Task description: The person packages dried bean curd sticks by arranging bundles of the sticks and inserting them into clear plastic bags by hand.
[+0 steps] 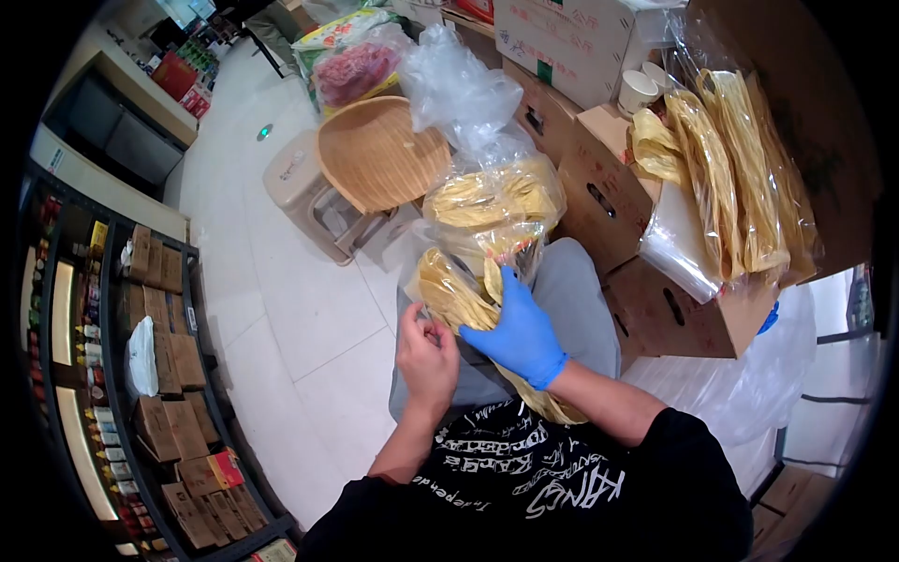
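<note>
Currently, blue-gloved R hand (520, 332) has thumb & fingers closed round a long, folded bundle of pale-yellow strips (449, 286). Bare L hand (428, 351) just beside bundle's near L edge: fingers narrow, curled in; can't tell if they grip any plastic. Bundle lies over lap, tail end running under R wrist twd black T-shirt w/ white lettering (524, 487). Grey trousers (576, 290) under & R of bundle. Thin clear plastic film (405, 267) abt bundle's far end; in or under it, can't tell.

Beyond bundle, near: clear plastic bag of yellow strips (496, 201); past that, crumpled clear plastic bag (464, 84). Beyond & L of bundle: round, shallow tan wooden bowl (375, 155) over beige plastic stool (298, 178). R of bundle: brown cardboard boxes w/ hand slots (604, 201); more yellow strips in clear wrap (735, 178) on top, w/ white paper cups (638, 92) just beyond. Well L of bundle: dark-framed shelf unit (110, 323) w/ small brown cartons (164, 426).
</note>
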{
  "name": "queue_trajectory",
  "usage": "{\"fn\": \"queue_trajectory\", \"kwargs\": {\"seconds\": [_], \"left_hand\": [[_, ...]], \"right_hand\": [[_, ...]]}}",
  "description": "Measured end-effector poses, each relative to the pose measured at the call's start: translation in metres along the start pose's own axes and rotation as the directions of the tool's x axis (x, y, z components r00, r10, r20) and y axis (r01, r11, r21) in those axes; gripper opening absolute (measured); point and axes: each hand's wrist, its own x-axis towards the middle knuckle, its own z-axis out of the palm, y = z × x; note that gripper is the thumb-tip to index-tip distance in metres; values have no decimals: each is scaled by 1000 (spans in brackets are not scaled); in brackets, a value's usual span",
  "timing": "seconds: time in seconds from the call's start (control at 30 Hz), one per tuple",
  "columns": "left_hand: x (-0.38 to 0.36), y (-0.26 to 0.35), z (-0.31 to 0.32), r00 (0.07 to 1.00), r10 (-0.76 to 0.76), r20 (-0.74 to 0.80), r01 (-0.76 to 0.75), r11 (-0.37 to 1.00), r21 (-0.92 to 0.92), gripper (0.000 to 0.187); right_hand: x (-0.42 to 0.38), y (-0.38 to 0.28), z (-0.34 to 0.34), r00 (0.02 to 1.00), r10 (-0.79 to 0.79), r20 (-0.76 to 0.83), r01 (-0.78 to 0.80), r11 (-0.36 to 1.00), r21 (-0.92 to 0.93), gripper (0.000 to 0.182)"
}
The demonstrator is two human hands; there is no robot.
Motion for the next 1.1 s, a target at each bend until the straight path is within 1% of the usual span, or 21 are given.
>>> {"fn": "queue_trajectory", "kwargs": {"seconds": [0.07,0.1,0.17,0.23,0.27,0.33,0.37,0.43,0.5,0.53,0.6,0.63,0.67,0.7,0.73,0.77,0.83,0.87,0.93,1.0,1.1], "left_hand": [[-9,-4,5,999,38,-15,-38,999,-36,40],[-11,-6,7,996,74,-39,-77,994,-74,38],[-12,-8,10,997,64,-51,-68,994,-80,36],[-13,-10,11,997,51,-64,-57,995,-87,33],[-14,-11,11,996,54,-64,-60,993,-105,33],[-21,-14,14,996,54,-64,-62,991,-122,33],[-27,-17,16,996,53,-75,-66,982,-179,32],[-27,-11,13,995,51,-86,-70,970,-235,30],[-22,1,0,991,-92,96,115,955,-273,37],[-19,8,-7,991,-92,97,116,955,-272,37],[-11,22,-24,988,146,-48,-146,989,-3,47],[-4,36,-31,989,141,-47,-141,990,-2,47],[8,53,-38,949,316,-3,-313,940,134,53],[19,62,-39,878,474,61,-473,842,258,59],[28,60,-33,873,469,133,-487,831,270,52],[32,53,-30,876,466,127,-483,832,274,52],[42,41,-23,871,398,287,-482,804,348,43],[43,40,-20,876,410,253,-480,789,384,30],[42,31,-11,880,394,267,-471,800,371,25],[39,24,-4,885,370,282,-456,814,360,20],[34,15,2,902,366,228,-430,812,396,12]], "right_hand": [[2,-8,2,1000,-12,-21,11,999,-31,98],[4,-15,1,1000,8,16,-7,998,-70,100],[5,-15,6,998,34,51,-28,994,-104,101],[7,-8,16,984,-170,-53,158,972,-173,103],[7,-6,17,984,-167,-55,155,973,-169,103],[9,-7,17,988,-157,2,153,955,-253,103],[9,-8,16,988,-156,2,152,955,-253,103],[9,-8,12,978,-204,36,205,928,-310,98],[6,-8,7,979,-197,50,203,923,-328,98],[6,-8,5,979,-193,61,202,915,-349,97],[7,-7,3,977,-202,67,212,896,-391,99],[6,-7,3,974,-212,74,223,874,-432,101],[5,-3,6,974,-212,79,225,874,-431,101],[6,3,12,958,-283,44,265,822,-504,100],[6,5,14,934,-356,16,300,761,-575,98],[4,3,13,932,-361,20,306,758,-576,98],[3,-7,8,946,-324,35,288,779,-557,90],[2,-5,9,946,-324,34,287,779,-558,90],[-1,4,16,959,-265,104,277,789,-549,90],[-7,7,23,964,-243,107,262,798,-542,90],[-15,6,23,963,-248,107,267,824,-499,90]]}}
